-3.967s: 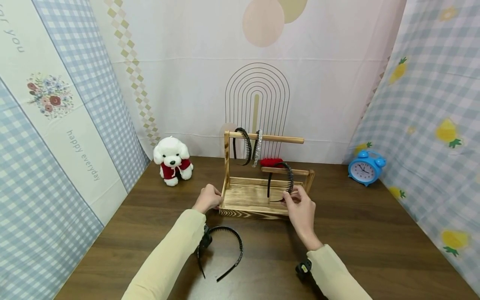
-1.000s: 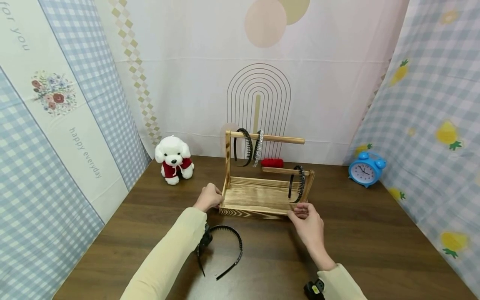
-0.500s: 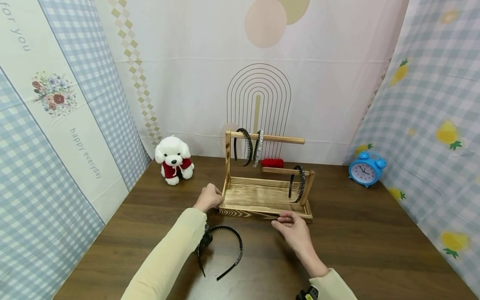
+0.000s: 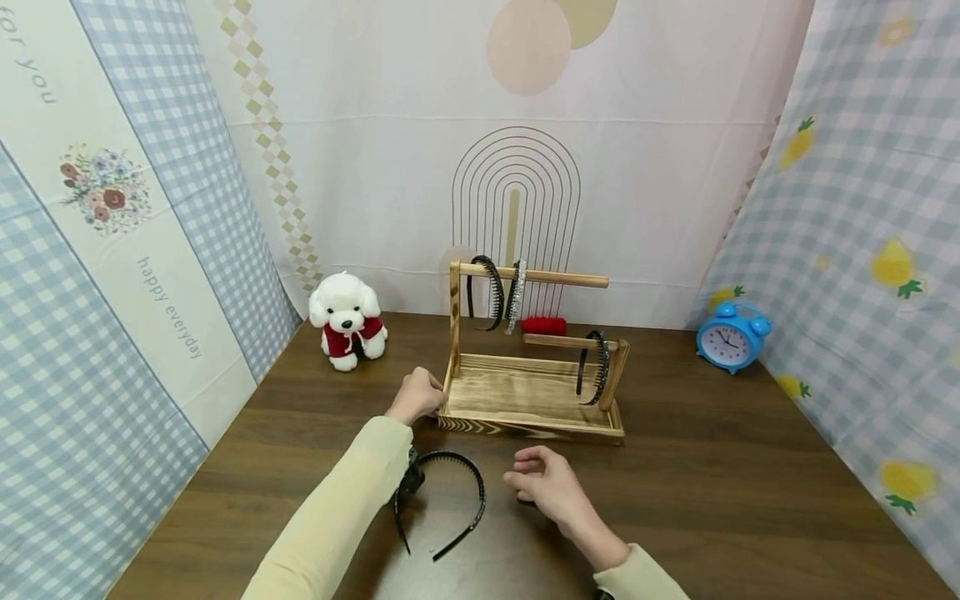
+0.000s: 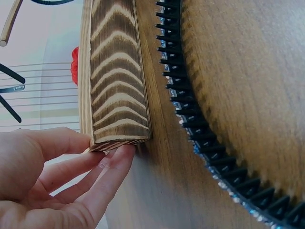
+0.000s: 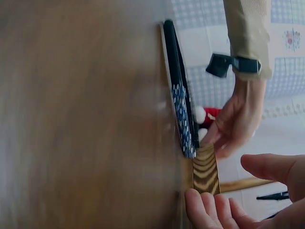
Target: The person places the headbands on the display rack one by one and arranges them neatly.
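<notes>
My left hand [image 4: 416,396] grips the left end of a wooden headband rack [image 4: 517,429], fingertips on the tray's corner in the left wrist view. On the rack's upper bar hang a black toothed headband [image 4: 497,300] and a silvery headband [image 4: 516,300]. Another dark headband [image 4: 602,371] hangs from the lower bar near its right post. In front of the rack, a black headband [image 4: 480,492] with sparkling trim and inner teeth lies on the table, partly behind my left wrist. My right hand [image 4: 551,487] is over the table right of it, fingers loosely bent, holding nothing.
A white plush dog [image 4: 345,312] in a red jacket sits at the back left. At the back right stands a blue alarm clock [image 4: 727,337]. A fuzzy red object [image 4: 543,326] lies behind the rack. Patterned cloths hang round the wooden table [image 4: 712,467].
The right hand has slid the lower headband right along its bar, let go, and moved down and left past the rack's front edge. The left hand stays on the rack.
</notes>
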Motion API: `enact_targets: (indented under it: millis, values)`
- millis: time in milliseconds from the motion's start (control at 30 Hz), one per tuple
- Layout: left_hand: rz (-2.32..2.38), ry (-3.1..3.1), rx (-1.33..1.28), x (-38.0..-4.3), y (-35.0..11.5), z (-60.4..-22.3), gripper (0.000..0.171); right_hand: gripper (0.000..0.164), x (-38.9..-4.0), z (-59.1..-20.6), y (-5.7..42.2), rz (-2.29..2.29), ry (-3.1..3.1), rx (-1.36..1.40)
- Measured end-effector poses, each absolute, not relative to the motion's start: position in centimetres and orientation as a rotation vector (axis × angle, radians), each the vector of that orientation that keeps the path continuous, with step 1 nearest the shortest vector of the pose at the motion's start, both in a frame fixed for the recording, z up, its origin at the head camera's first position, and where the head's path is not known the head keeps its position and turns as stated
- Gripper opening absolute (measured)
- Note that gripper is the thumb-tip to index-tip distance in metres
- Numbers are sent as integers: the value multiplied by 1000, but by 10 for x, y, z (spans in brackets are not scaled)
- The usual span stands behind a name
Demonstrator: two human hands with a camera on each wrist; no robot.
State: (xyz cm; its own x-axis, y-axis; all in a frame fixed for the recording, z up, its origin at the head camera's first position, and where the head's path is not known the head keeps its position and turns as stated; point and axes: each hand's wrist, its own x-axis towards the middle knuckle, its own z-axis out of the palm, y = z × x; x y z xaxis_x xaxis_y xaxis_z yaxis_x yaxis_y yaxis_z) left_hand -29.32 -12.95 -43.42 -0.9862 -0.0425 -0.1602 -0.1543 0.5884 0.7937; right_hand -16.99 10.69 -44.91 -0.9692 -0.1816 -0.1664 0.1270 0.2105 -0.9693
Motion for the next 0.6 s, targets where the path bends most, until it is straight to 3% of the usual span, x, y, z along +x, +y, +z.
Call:
enact_targets:
  millis: [367,600]
  values:
    - [1353,2687,-161,-293,-129,-432,23,47,-166,-446,82,-1692,2136,-161]
    - [1337,2701,-154,-293,-129,-433,21,39,-168,-446,65,-1461,2308,-264]
